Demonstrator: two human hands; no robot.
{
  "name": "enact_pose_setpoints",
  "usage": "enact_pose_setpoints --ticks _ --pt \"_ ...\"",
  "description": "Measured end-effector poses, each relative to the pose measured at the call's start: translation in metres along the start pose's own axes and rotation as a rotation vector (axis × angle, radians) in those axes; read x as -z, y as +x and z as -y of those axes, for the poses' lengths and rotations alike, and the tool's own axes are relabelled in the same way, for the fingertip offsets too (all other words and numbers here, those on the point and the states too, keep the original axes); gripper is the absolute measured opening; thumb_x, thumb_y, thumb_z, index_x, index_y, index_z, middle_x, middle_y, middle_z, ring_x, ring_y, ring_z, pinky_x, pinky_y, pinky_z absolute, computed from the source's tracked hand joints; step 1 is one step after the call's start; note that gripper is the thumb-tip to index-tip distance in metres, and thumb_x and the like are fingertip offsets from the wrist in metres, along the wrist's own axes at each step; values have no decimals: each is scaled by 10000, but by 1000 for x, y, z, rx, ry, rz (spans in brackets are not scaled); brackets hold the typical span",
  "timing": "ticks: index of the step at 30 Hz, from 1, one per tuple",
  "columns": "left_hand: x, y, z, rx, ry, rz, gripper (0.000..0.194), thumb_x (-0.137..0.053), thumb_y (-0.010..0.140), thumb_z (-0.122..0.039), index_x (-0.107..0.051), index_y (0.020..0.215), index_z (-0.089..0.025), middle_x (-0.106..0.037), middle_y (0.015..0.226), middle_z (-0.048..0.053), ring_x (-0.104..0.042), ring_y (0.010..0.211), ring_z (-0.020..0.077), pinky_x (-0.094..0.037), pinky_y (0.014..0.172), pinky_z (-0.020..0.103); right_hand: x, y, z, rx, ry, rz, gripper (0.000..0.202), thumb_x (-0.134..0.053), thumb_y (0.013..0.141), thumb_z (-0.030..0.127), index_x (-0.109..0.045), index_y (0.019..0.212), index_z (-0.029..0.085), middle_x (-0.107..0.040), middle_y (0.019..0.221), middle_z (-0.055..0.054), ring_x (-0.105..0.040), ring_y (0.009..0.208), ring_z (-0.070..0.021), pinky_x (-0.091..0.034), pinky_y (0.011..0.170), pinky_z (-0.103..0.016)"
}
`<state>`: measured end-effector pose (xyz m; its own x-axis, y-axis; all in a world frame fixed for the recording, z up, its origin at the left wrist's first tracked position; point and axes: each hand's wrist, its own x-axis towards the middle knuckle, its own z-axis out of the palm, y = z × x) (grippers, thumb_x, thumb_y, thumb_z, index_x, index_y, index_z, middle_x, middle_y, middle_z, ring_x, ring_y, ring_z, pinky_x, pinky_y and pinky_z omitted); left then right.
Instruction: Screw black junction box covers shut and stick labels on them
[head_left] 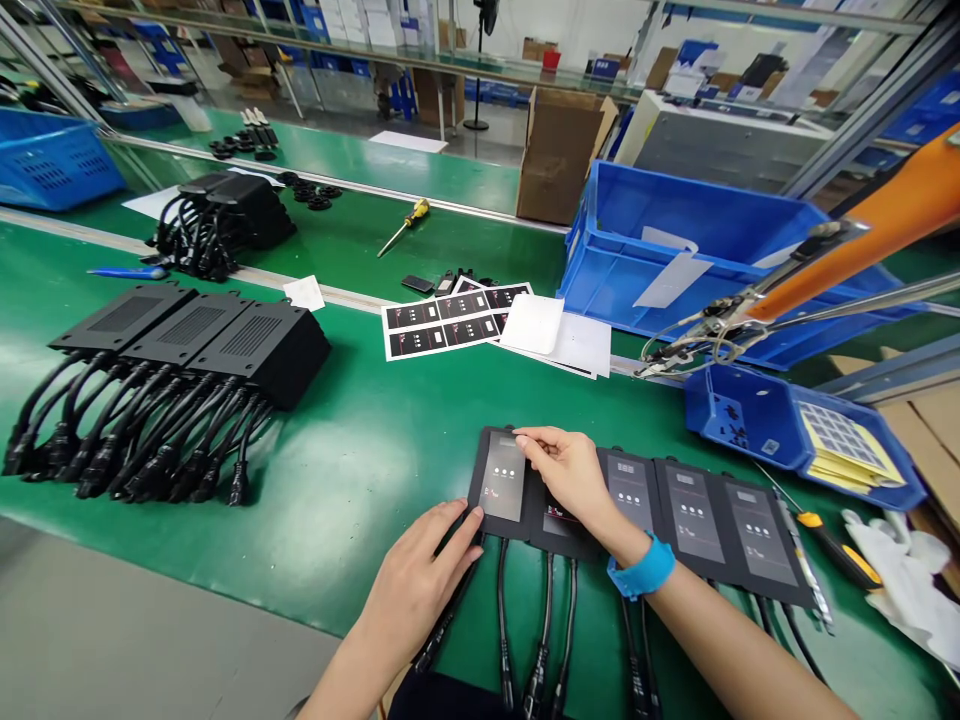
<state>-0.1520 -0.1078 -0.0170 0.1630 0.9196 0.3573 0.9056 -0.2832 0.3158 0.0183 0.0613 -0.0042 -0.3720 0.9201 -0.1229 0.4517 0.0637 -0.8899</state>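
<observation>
Several flat black boxes with cables stand in a row along the near side of the bench. The leftmost black box (pixel 499 490) carries a dark label (pixel 502 478) with white dots and a logo. My left hand (pixel 427 565) rests its outstretched fingertips on that box's lower left corner and holds nothing. At the label's upper right corner, my right hand (pixel 566 475) has its thumb and fingers pinched together; whether they grip the label's edge is hidden. The right forearm, with a blue wristband (pixel 643 568), partly covers the second black box (pixel 559 525).
Stacked black boxes (pixel 247 345) with bundled cables stand left. Printed label sheets (pixel 442 325) and white backing paper lie mid-bench. A yellow-handled screwdriver (pixel 405 225) lies farther back. An orange power tool (pixel 862 230) hangs at right before a large blue crate (pixel 675 220) and blue trays (pixel 750 425).
</observation>
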Motion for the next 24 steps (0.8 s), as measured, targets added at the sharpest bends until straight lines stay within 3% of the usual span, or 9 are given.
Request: enact_pose_setpoints --ticks 5,10,18,24 --pt "-3 0 1 2 -1 -33 301 -498 1005 -150 -586 1292 -141 -658 1201 134 -664 1079 251 -633 878 381 1 0 -1 20 -73 -3 325 -589 879 390 -790 996 164 -739 753 -60 -624 622 -166 -453 580 -278" --pt "-7 -5 4 15 -23 -47 319 -492 1001 -125 -573 1308 -156 -653 1230 132 -673 1096 247 -635 886 370 1 1 3 53 -112 5 269 -601 884 325 -786 1026 192 -770 906 -54 -659 697 -172 -479 664 -296" --pt "-8 6 1 110 -106 -54 206 -443 1031 -196 -631 1113 -180 -649 1239 135 -740 855 209 -639 607 288 0 2 5 79 -136 4 232 -594 901 271 -786 1010 201 -777 1002 -47 -692 800 -179 -497 715 -286" --pt "-7 8 5 99 -131 -35 212 -424 1035 -184 -632 1075 -191 -649 1236 128 -742 850 196 -633 616 262 1 3 9 76 -148 4 206 -607 894 238 -791 978 197 -781 984 -50 -703 827 -190 -500 718 -284"
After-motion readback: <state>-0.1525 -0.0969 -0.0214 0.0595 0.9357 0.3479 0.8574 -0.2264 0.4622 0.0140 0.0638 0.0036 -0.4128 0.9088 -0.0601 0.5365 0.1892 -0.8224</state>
